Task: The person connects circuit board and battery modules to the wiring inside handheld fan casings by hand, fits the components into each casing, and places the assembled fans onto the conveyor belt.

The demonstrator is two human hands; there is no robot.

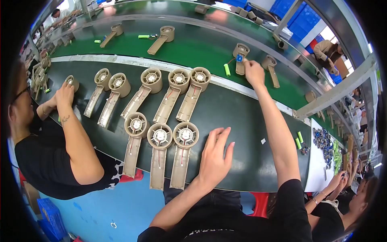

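fan shell (240, 56) on green belt (193, 50), far edge, green cell (227, 69) beside | right hand (254, 72) at it, fingers seemingly pinching its blue part | left hand (215, 155) flat, spread, holding nothing, bench (242, 121) near edge, beside three shells (159, 155)

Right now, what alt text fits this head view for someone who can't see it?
The person's right hand touches a tan plastic fan housing on the green conveyor belt; the left hand rests flat on the dark worktable beside rows of identical housings.
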